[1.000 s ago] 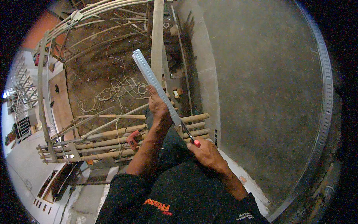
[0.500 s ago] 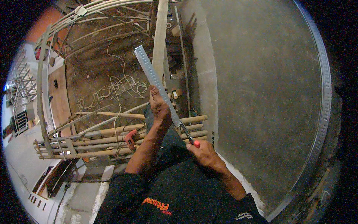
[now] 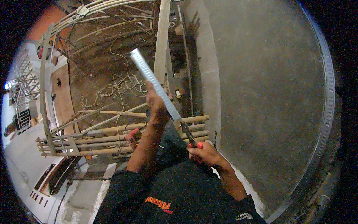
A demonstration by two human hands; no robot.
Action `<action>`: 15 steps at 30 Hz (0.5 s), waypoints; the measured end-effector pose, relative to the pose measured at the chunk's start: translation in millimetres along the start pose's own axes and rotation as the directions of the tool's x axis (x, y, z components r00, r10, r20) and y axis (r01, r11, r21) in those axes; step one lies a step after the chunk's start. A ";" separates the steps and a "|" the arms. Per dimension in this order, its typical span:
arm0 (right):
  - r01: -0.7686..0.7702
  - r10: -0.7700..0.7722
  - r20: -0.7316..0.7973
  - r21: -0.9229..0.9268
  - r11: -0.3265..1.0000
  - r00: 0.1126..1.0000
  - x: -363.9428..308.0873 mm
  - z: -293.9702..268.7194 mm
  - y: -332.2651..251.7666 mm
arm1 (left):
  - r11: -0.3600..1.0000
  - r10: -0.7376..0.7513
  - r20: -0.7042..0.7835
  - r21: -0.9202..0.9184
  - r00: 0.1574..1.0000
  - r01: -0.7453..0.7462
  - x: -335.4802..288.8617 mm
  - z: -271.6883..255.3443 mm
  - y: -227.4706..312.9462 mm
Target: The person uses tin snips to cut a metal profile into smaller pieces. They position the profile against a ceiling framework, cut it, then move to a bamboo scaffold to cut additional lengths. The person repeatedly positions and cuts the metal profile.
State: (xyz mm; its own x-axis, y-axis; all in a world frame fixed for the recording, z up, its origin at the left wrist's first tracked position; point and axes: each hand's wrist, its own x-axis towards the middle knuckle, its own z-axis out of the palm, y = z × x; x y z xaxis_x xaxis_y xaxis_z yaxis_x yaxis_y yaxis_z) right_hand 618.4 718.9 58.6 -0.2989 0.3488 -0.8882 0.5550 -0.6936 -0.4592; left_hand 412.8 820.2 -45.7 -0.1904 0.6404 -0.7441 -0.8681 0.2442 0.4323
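Note:
A straight, ribbed galvanized metal channel (image 3: 141, 66) slants up and left in front of me. My left hand (image 3: 157, 103) is closed around its lower half. My right hand (image 3: 207, 154) grips red-handled tin snips (image 3: 190, 136) with dark jaws. The jaws point up toward the near end of the channel; whether they touch or bite the metal I cannot make out. Part of the red handles is hidden by my right fingers.
Bamboo poles (image 3: 108, 130) form a scaffold below and left, with a red power tool (image 3: 132, 138) among them. A pale cable (image 3: 121, 87) lies tangled on the brown floor. An upright plank (image 3: 162, 41) stands ahead. At right is a grey wall (image 3: 268, 93) edged by a metal strip (image 3: 329, 93).
The channel has rolled in my left hand, and its near end now shows a smooth, bright face. More of the snips' red handles shows at my right hand.

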 end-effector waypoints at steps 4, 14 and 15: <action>-0.058 0.023 -0.104 -0.342 0.938 0.994 -9.4 -7.6 0.4 | 1.000 0.026 -0.027 0.008 0.999 -0.026 9.1 2.5 4.2; -0.069 -0.061 -0.311 -0.392 0.918 0.949 -12.7 7.9 -43.9 | 0.992 0.028 -0.048 0.122 0.998 -0.022 -2.6 19.4 -10.7; -0.064 -0.066 -0.307 -0.394 0.917 0.949 -12.5 8.1 -45.2 | 0.990 -0.002 -0.080 0.142 0.997 0.014 -4.7 20.0 -11.6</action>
State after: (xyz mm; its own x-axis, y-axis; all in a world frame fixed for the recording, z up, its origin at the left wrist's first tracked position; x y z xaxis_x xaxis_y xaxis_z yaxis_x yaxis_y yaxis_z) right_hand 590.7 740.9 90.6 -0.0820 0.5705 -0.8172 0.8336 -0.4101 -0.3700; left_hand 433.0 828.9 -37.1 -0.2245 0.5793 -0.7836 -0.7965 0.3542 0.4900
